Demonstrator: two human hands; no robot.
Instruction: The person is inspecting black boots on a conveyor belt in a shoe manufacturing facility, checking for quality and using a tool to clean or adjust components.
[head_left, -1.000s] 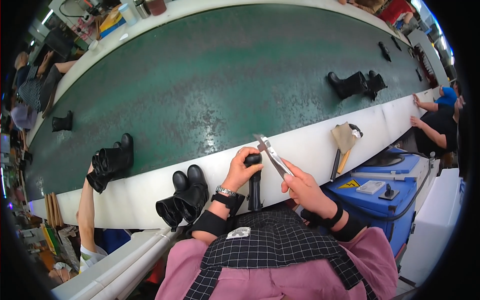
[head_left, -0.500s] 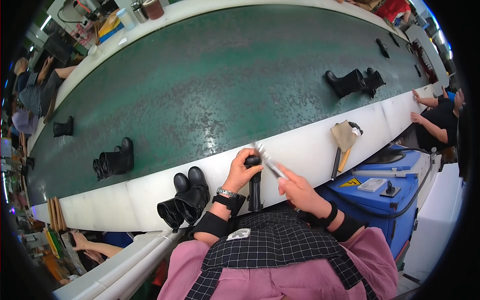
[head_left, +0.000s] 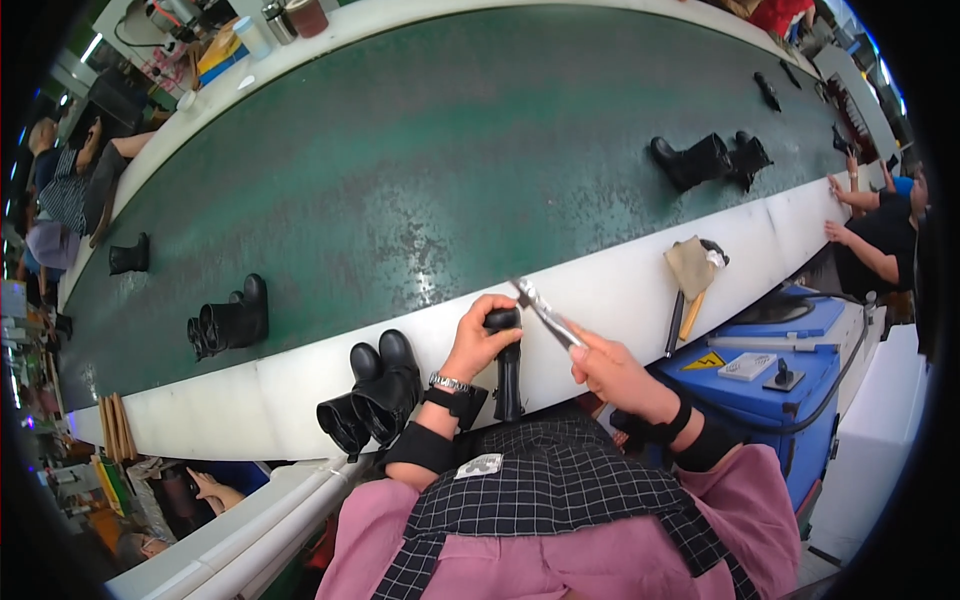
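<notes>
My left hand [head_left: 478, 345] is closed round the foot end of a black boot [head_left: 509, 380], whose shaft points toward me on the white table edge [head_left: 270, 390]. My right hand [head_left: 625, 375] grips a silver metal hand tool [head_left: 548, 320], slanted up and left. Its head is beside the boot's foot end, close to my left fingers; blur hides its exact kind and whether it touches. Left of my left forearm, a pair of black boots [head_left: 385, 380] stands together on the white edge.
Beyond the white edge lies a worn green belt [head_left: 420, 150] carrying boots at left [head_left: 235, 315] and right [head_left: 690, 160]. Tools with black and wooden handles [head_left: 692, 315] lie under a beige pad [head_left: 688, 265]. A blue cabinet [head_left: 790, 400] stands at my right; other people [head_left: 870, 235] work around.
My right hand has moved slightly right and down with the metal tool. My left hand keeps its hold on the boot. At far right, a person's hand has come up near a dark item.
</notes>
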